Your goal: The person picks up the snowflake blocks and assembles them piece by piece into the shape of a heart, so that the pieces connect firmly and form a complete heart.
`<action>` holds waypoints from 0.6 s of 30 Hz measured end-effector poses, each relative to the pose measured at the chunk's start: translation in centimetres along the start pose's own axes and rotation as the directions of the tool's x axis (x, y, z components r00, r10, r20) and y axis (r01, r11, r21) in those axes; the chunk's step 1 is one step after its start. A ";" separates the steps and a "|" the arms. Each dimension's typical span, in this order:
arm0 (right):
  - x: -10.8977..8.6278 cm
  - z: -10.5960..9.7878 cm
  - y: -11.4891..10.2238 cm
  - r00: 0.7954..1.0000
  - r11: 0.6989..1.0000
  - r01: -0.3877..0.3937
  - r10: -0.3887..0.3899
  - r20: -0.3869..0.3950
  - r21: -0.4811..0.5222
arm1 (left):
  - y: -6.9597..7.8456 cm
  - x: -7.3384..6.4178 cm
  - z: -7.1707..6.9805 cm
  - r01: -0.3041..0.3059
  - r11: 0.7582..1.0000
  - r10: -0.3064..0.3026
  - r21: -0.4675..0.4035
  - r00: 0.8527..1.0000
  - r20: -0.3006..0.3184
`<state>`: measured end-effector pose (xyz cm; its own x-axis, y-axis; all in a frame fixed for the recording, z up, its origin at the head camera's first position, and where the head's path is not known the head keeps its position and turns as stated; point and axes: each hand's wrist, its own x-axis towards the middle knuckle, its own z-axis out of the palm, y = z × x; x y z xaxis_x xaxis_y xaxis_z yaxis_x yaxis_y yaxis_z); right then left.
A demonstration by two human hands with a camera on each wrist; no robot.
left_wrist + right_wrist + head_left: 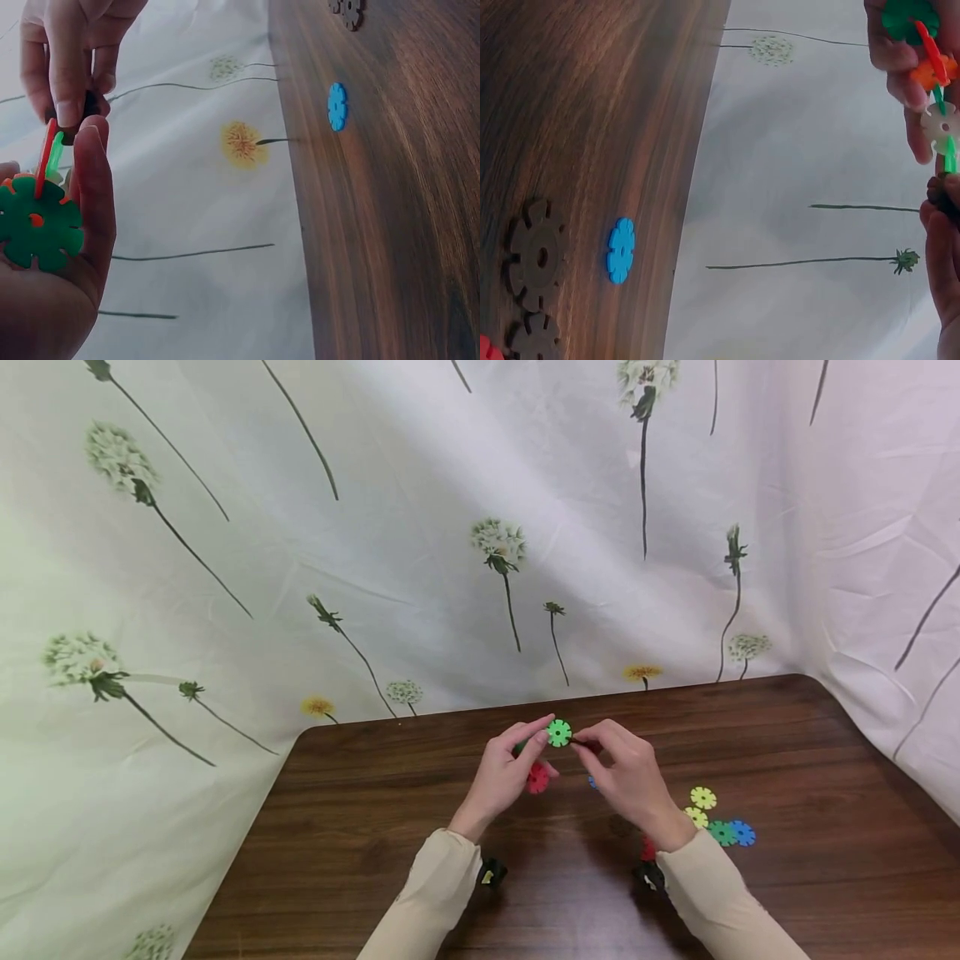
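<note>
Above the dark wooden table, my left hand (pixel 501 770) grips a chain of slotted, flower-shaped plastic discs. A light green disc (pixel 558 732) is at the chain's upper end, with a red disc (pixel 537 778) lower by the fingers. The left wrist view shows a dark green disc (pixel 41 229) over the palm. An orange disc (pixel 928 73) and a white disc (pixel 939 127) are linked in the same chain in the right wrist view. My right hand (pixel 628 774) pinches a dark disc (pixel 91 105) against the light green one's edge; fingers hide much of it.
On the wooden table (pixel 360 810), a blue disc (pixel 621 251) lies beyond brown discs (pixel 542 257). Right of my right forearm lie yellow discs (pixel 703 797), a green disc (pixel 722 833) and another blue disc (pixel 743 832). A flower-printed cloth (pixel 420 593) hangs behind the far edge.
</note>
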<state>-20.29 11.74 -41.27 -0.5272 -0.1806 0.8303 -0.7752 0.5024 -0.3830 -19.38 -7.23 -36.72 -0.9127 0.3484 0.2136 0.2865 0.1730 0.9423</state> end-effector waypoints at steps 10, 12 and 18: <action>0.0 0.4 -0.5 0.998 1.000 -0.016 0.015 -0.055 -0.005 | -2.0 0.7 0.2 -0.031 0.999 0.031 0.014 1.000 0.003; 0.1 0.4 -0.5 0.998 1.000 -0.019 0.019 -0.061 0.003 | -2.6 0.9 0.2 -0.040 0.999 0.040 0.023 0.999 -0.001; 0.2 0.6 -0.3 0.997 1.000 -0.003 0.003 -0.073 0.006 | -3.2 0.8 0.1 -0.054 0.998 0.054 0.023 0.998 0.019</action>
<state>-20.35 11.04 -41.17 -0.5027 -0.1166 0.8566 -0.7760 0.4975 -0.3877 -21.02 -7.37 -39.61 -0.8902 0.3748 0.2589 0.3422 0.1751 0.9232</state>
